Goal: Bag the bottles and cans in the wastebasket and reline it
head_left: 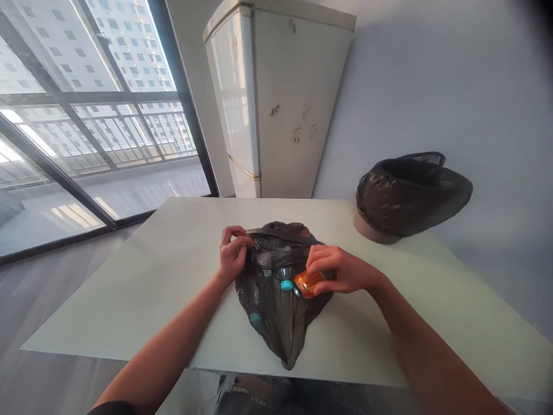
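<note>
A black plastic bag [272, 323] lies on the white table in front of me, its mouth spread open. My left hand [233, 253] pinches the bag's rim at its left side. In my right hand [341, 268] is an orange drink can [307, 283], tilted, over the bag's opening. Just left of the can, a clear bottle with a turquoise cap [286, 285] pokes out of the opening. Another turquoise cap [256, 319] shows dimly through the thin plastic at the lower left. Whatever else the bag contains is mostly hidden by its folds.
At the table's back right stands a bin lined with a black bag [410, 196], close to the wall. Beyond the white table [142, 294] is a white fridge [298, 104]. Glass sliding doors [95, 115] are on the left. The table's front edge runs close to my body.
</note>
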`<state>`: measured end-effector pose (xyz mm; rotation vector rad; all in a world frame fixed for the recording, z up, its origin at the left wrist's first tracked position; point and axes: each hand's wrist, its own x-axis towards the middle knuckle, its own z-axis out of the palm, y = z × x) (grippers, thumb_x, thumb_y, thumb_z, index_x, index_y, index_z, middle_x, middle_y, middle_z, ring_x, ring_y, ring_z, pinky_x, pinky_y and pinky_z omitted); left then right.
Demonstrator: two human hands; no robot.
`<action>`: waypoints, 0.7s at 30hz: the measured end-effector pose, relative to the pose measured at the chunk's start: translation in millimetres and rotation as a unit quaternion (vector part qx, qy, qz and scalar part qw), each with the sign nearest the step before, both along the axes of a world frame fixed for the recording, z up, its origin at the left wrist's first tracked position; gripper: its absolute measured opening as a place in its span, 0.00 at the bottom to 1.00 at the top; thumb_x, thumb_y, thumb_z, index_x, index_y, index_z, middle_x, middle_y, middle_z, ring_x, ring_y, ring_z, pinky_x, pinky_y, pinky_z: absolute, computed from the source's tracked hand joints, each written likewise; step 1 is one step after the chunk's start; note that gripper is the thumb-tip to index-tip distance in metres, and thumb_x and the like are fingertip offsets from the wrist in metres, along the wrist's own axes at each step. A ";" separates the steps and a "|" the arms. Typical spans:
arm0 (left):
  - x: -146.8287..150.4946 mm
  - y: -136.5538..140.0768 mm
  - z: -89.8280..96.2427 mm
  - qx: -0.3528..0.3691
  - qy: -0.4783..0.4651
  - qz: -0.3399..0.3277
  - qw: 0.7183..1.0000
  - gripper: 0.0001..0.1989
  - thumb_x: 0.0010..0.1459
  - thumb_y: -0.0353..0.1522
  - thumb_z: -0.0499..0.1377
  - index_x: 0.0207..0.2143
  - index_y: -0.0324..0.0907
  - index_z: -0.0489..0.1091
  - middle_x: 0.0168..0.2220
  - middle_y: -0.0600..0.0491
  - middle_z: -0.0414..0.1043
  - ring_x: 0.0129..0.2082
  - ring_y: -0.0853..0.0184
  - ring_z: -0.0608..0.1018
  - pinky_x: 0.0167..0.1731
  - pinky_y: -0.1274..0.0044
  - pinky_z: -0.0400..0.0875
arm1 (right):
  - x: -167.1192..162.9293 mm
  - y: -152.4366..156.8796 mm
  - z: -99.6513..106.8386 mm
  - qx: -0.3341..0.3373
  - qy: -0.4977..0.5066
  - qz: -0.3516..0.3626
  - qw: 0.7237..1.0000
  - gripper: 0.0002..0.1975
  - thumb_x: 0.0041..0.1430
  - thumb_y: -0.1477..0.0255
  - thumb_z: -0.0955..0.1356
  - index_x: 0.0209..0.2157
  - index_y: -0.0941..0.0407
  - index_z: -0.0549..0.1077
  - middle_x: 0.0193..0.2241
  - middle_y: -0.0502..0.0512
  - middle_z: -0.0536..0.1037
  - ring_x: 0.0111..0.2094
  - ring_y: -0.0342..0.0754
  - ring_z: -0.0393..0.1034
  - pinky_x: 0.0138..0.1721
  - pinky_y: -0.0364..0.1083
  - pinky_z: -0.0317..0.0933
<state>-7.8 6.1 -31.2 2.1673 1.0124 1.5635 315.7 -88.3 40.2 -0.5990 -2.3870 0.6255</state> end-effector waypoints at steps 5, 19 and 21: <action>0.4 -0.8 2.8 -0.031 0.154 -0.202 0.967 0.13 0.64 0.32 0.55 0.39 0.48 0.82 0.51 0.45 0.76 0.53 0.54 0.75 0.59 0.57 0.68 | 2.1 -0.1 -24.7 0.007 -0.154 -0.048 0.987 0.28 0.58 0.56 0.78 0.55 0.54 0.78 0.51 0.61 0.78 0.48 0.55 0.69 0.53 0.56 0.64; 7.3 26.1 -18.3 -0.220 0.054 -0.179 0.957 0.24 0.72 0.45 0.53 0.62 0.46 0.73 0.65 0.45 0.71 0.67 0.54 0.70 0.71 0.58 0.58 | 7.8 1.9 -32.7 -0.018 0.021 -0.134 0.991 0.36 0.58 0.56 0.78 0.64 0.52 0.69 0.57 0.63 0.76 0.57 0.59 0.71 0.61 0.57 0.63; 7.9 26.5 -18.6 -0.228 0.045 -0.171 0.957 0.23 0.72 0.46 0.53 0.61 0.46 0.74 0.65 0.46 0.72 0.67 0.54 0.71 0.71 0.59 0.58 | 13.0 3.7 -36.5 -0.043 0.144 -0.181 0.972 0.38 0.59 0.53 0.77 0.64 0.51 0.66 0.58 0.63 0.75 0.58 0.59 0.72 0.58 0.55 0.67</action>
